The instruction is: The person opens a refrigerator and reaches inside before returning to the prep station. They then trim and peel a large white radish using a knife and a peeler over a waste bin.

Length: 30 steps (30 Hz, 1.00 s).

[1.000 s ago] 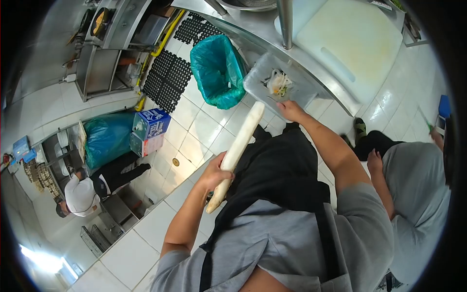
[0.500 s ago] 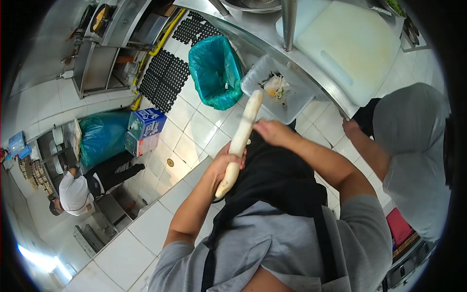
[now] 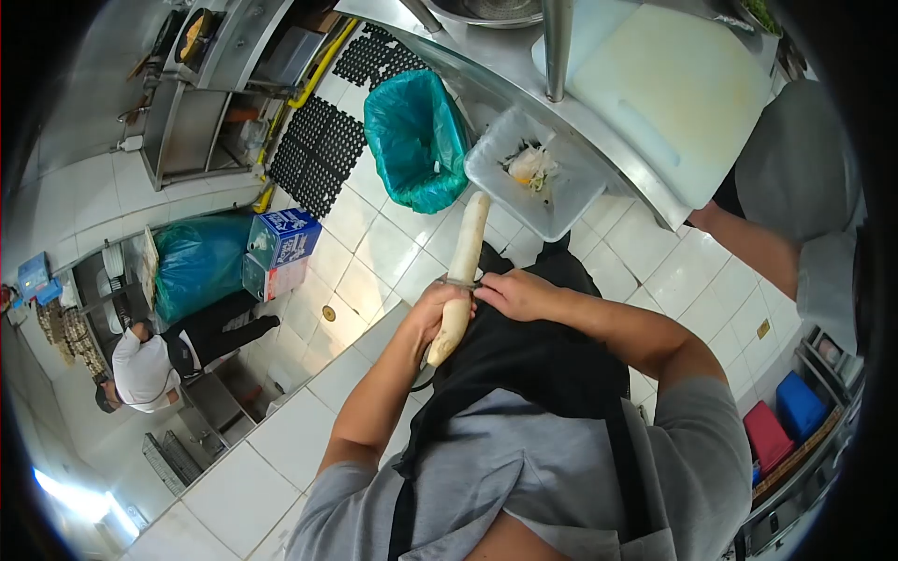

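A long white daikon (image 3: 468, 238) slants up and away in front of my apron, its far tip near the plastic tub's edge. My left hand (image 3: 438, 311) is wrapped round its lower part, and the near end sticks out below the fingers. In my right hand (image 3: 516, 294) is a small metal peeler (image 3: 460, 283), its thin blade lying across the daikon just above my left fingers. My right fingers are closed round the handle, which is mostly hidden.
A clear plastic tub (image 3: 580, 192) with scraps stands beside a bin with a green bag (image 3: 412, 140). Above right is a steel counter (image 3: 599, 140) with a white cutting board (image 3: 673, 93). One person (image 3: 804, 168) stands at right; another (image 3: 145, 369) works at far left.
My right hand has moved down the daikon toward my left hand, bringing the peeler across it. The daikon's far tip has dropped slightly. The person at right has shifted toward the upper right.
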Available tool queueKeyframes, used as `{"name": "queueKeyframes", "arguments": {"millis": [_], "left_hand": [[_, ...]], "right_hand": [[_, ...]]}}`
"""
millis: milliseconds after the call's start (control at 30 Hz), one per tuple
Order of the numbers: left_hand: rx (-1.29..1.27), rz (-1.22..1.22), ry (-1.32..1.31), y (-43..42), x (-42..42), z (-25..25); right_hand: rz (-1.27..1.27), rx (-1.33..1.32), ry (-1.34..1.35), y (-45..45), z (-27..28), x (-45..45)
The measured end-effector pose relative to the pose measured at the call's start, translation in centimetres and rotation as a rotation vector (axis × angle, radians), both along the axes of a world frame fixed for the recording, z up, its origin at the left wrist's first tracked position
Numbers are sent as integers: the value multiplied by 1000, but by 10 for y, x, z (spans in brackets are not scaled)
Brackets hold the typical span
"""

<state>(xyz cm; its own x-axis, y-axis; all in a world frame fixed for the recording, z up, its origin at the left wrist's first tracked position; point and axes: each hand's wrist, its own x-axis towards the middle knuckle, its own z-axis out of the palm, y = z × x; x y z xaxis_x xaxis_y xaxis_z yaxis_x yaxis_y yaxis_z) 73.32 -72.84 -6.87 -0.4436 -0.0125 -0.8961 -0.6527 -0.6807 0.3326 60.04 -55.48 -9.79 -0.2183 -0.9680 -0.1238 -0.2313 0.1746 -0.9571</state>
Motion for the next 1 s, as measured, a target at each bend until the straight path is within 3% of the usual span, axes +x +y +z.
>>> {"name": "queueKeyframes", "arguments": {"millis": [67, 133, 233, 400, 467, 533, 600, 667, 700, 767, 900, 1000], "left_hand": [[22, 27, 20, 2, -2, 8], [92, -78, 224, 2, -1, 25], [112, -118, 204, -2, 7, 52], [201, -71, 204, -10, 18, 54], [226, 12, 220, -11, 22, 36], [482, 173, 133, -15, 27, 3], [506, 246, 159, -11, 26, -15], [481, 223, 121, -10, 20, -13], [483, 225, 119, -8, 21, -10], [248, 123, 268, 1, 9, 17], [243, 24, 331, 0, 22, 36], [402, 85, 363, -1, 31, 36]], "right_hand": [[-17, 33, 41, -4, -4, -11], [-161, 119, 73, -6, -31, -30], [-330, 189, 196, -2, -119, -78], [-472, 304, 185, 3, -167, -102], [-376, 306, -57, -8, -120, -75], [-211, 52, -81, -12, -56, -35], [60, 119, -75, -11, 11, -23], [12, 16, -103, -9, 10, -6], [5, 62, -51, -9, 4, -9], [-108, 105, 17, -11, -30, -17], [-323, 199, 113, -10, -125, -74], [-409, 298, 157, -3, -159, -95]]}}
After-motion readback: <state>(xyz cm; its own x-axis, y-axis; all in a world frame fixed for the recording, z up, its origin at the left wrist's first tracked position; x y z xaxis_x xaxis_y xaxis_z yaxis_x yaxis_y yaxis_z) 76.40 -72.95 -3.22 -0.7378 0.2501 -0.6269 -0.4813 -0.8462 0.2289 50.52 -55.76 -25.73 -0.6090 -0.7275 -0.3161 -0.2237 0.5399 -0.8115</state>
